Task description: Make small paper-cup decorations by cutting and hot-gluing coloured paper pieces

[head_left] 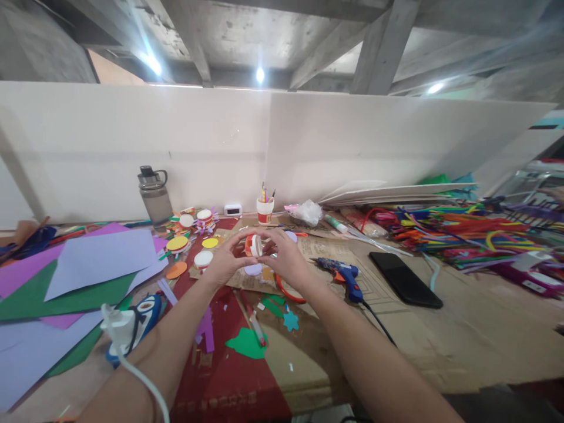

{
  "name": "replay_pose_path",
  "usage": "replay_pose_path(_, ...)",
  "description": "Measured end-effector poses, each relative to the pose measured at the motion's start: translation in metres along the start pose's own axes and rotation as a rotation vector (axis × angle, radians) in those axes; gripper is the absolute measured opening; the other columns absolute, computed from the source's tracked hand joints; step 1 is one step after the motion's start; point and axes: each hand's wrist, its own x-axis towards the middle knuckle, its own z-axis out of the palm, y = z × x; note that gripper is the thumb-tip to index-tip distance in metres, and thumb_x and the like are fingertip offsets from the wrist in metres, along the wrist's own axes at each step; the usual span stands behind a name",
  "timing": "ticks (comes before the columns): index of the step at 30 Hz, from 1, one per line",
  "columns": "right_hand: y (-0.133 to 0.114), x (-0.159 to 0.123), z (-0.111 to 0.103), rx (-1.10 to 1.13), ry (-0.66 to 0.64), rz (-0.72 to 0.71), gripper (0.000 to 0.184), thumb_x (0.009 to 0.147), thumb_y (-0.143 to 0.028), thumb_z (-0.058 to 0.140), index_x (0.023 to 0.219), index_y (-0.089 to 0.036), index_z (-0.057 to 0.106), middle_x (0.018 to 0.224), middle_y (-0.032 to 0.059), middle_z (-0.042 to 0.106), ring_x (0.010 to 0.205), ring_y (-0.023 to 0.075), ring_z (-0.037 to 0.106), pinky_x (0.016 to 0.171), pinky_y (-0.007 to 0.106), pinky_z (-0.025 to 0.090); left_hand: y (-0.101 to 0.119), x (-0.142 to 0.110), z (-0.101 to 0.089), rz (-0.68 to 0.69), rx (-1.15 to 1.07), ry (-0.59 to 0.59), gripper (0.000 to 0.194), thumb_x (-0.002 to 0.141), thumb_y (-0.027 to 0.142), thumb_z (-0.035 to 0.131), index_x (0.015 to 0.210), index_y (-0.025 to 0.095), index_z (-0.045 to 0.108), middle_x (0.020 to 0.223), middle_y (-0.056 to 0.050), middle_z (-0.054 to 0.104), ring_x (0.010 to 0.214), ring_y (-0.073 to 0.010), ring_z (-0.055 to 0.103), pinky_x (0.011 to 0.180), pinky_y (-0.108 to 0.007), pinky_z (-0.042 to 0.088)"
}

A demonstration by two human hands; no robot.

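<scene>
My left hand (227, 258) and my right hand (284, 255) meet over the middle of the table, fingers curled round a small round craft piece (254, 245) with a white face and an orange-red rim. Both hands pinch it between fingertips, a little above the cardboard. A lilac paper circle (253, 269) lies just below the hands. Orange-handled scissors (288, 292) rest under my right wrist. A blue glue gun (344, 274) lies close to the right of my right hand.
Purple, lilac and green paper sheets (88, 264) cover the left. Finished round pieces (194, 232), a grey bottle (155, 197) and a pen cup (265, 210) stand behind. A black phone (404, 278) and a pile of pipe cleaners (462, 235) lie right. A white plug (118, 326) sits near my left forearm.
</scene>
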Motion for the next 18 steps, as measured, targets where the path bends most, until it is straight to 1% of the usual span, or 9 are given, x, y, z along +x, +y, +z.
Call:
replay_pose_path(3,0.0001,0.0002,0.0001,-0.006,-0.004,0.004,0.051,0.067,-0.010,0.074,0.113,-0.026,0.059,0.108,0.0055,0.055,0.078,0.0125,0.056,0.067,0.029,0.055,0.0006,0.0007,0.0004,-0.014,-0.002,0.005,0.067,0.060,0.023,0.080,0.124,0.022,0.058,0.122,-0.010,0.063,0.111,-0.0268,0.059,0.091,-0.038,0.050)
replay_pose_path(5,-0.0015,0.0003,-0.0002,-0.016,-0.013,0.011,0.049,0.067,-0.010,0.074,0.111,-0.025,0.060,0.107,0.0055,0.055,0.079,0.0125,0.056,0.067,0.028,0.054,0.0011,0.0008,0.0008,-0.031,-0.011,-0.003,0.069,0.060,0.024,0.080,0.125,0.023,0.057,0.124,-0.010,0.062,0.112,-0.0269,0.059,0.092,-0.039,0.049)
replay_pose_path(9,-0.0022,-0.0003,-0.0009,-0.023,-0.016,0.046,0.047,0.066,-0.014,0.076,0.108,-0.024,0.059,0.110,0.0058,0.053,0.080,0.0121,0.056,0.065,0.028,0.053,0.0031,0.0004,0.0005,-0.076,-0.001,-0.025,0.071,0.061,0.025,0.079,0.128,0.024,0.056,0.126,-0.010,0.062,0.115,-0.0272,0.057,0.094,-0.040,0.047)
replay_pose_path(14,0.0020,-0.0018,-0.0001,0.033,-0.016,0.120,0.047,0.064,-0.022,0.078,0.105,-0.023,0.056,0.111,0.0057,0.052,0.083,0.0129,0.057,0.064,0.027,0.053,0.0038,-0.0007,-0.0039,-0.112,0.052,-0.026,0.066,0.061,0.027,0.079,0.124,0.024,0.060,0.126,-0.009,0.062,0.123,-0.0291,0.050,0.097,-0.041,0.045)
replay_pose_path(18,-0.0004,-0.0015,-0.0002,0.102,-0.040,0.183,0.046,0.061,-0.025,0.078,0.101,-0.022,0.055,0.109,0.0049,0.054,0.085,0.0140,0.057,0.064,0.027,0.052,-0.0009,-0.0013,-0.0059,-0.159,-0.047,-0.058,0.067,0.066,0.030,0.076,0.129,0.024,0.056,0.124,-0.009,0.063,0.114,-0.0278,0.056,0.093,-0.040,0.045)
